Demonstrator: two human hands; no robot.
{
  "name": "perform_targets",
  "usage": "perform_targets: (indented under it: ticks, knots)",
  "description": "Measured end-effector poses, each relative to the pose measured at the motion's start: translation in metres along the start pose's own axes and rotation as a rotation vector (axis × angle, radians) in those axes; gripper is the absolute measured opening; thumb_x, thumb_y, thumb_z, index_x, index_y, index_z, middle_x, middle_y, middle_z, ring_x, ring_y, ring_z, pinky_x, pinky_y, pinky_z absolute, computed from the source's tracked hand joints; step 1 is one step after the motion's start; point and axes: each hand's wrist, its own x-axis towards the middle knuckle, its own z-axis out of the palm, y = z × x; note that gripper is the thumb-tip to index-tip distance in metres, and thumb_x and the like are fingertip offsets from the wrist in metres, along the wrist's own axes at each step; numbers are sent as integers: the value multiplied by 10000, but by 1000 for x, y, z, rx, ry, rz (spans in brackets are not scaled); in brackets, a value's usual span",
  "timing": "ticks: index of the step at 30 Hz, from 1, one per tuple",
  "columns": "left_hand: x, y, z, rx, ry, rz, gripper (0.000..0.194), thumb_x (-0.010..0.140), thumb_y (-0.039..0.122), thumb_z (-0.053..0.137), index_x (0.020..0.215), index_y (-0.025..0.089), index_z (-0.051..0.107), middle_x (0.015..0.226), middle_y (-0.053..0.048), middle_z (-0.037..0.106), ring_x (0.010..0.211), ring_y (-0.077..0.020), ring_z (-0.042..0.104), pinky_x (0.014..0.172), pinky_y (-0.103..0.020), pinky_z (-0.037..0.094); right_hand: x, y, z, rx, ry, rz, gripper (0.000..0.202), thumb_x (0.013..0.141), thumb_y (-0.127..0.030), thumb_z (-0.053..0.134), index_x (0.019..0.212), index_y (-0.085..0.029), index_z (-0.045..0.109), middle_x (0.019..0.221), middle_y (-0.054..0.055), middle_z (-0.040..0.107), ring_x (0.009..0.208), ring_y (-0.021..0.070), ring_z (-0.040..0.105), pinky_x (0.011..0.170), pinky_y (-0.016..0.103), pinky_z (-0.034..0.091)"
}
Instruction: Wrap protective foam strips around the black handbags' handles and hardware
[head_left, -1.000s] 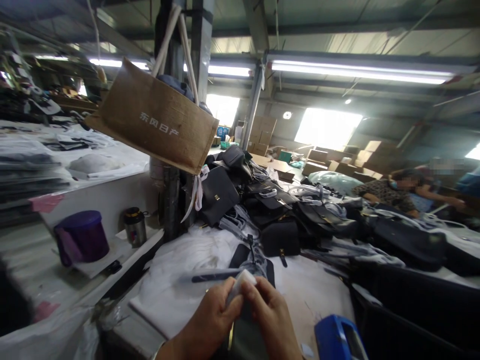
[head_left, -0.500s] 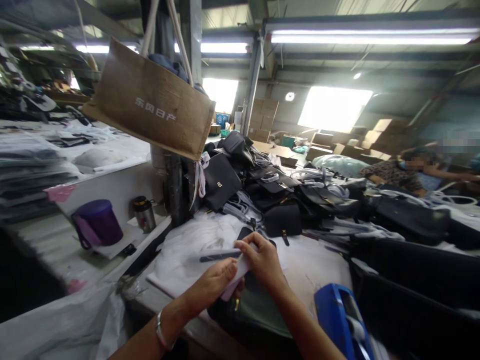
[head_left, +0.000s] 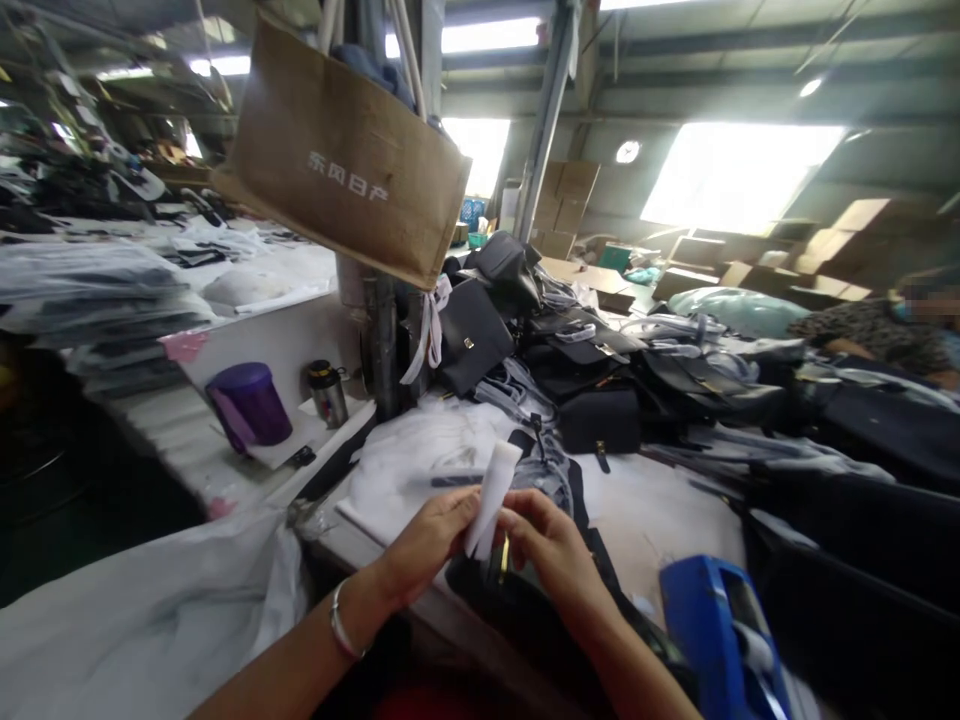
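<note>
White strip (head_left: 495, 495) pinched, tilted, by left hand (head_left: 426, 542) and right hand (head_left: 553, 545), both curled, forearms (head_left: 292, 638) angled inward.

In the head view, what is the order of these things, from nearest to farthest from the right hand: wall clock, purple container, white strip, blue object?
From the right hand:
1. White strip, at the fingertips.
2. Blue object, to its right.
3. Purple container, away to the left.
4. Wall clock, far background.

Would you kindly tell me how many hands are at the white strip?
2: left hand on the left of the white strip, right hand on its right.
</note>
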Motion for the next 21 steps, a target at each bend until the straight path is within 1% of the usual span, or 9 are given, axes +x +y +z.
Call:
perform_targets:
  ticks: [3,6,8,10,12,15,18,21]
  knots:
    - [-1,-2,-2,-27,-43,35,404,910,443,568,1106,103,666,854,-70,647,745,-161,567,713,-263,449,1,-1,6,1,19,23,351,768,-463,717,870,-146,608,658,-15,631,538,99,520,483,201,394]
    - [-1,-6,-7,-35,-57,40,392,917,429,565,1113,104,663,888,-74,654,736,-151,568,710,-257,457,6,2,5,-10,-22,36,336,799,-463,679,898,-152,601,703,-1,648,588,118,565,501,204,410]
    - [-1,-7,-9,-36,-56,29,385,912,440,573,1089,113,674,898,-74,660,733,-143,564,700,-244,456,9,5,4,-67,-43,29,329,811,-471,659,904,-161,600,706,7,657,599,139,594,494,214,416]
    - [-1,-7,-9,-21,-45,28,378,896,455,595,1059,127,688,901,-72,669,746,-143,570,683,-230,451,11,7,2,-182,-33,0,285,829,-452,637,890,-176,601,695,11,671,610,161,623,507,231,428]
    - [0,-7,-8,16,-32,41,359,892,457,601,1024,138,700,872,-57,671,741,-138,574,661,-219,442,12,7,2,-332,7,-46,203,856,-395,606,857,-193,600,674,6,678,615,168,642,548,247,440]
    - [1,-6,-3,88,2,78,306,903,418,598,919,135,711,741,-15,632,645,-102,533,576,-189,401,12,3,5,-564,86,-141,123,868,-306,584,799,-205,586,651,-8,667,601,155,627,588,253,424]
    - [3,-7,-2,101,45,66,255,883,371,640,855,127,707,681,2,599,596,-85,497,538,-175,383,12,-1,8,-760,150,-254,119,855,-266,598,761,-207,554,691,-9,654,640,150,598,596,247,386]
    - [6,-11,-4,95,61,35,247,864,372,664,884,131,709,714,-7,617,629,-98,526,578,-183,420,13,-3,7,-890,174,-324,128,843,-238,600,742,-206,528,716,-12,630,678,148,565,618,251,357]
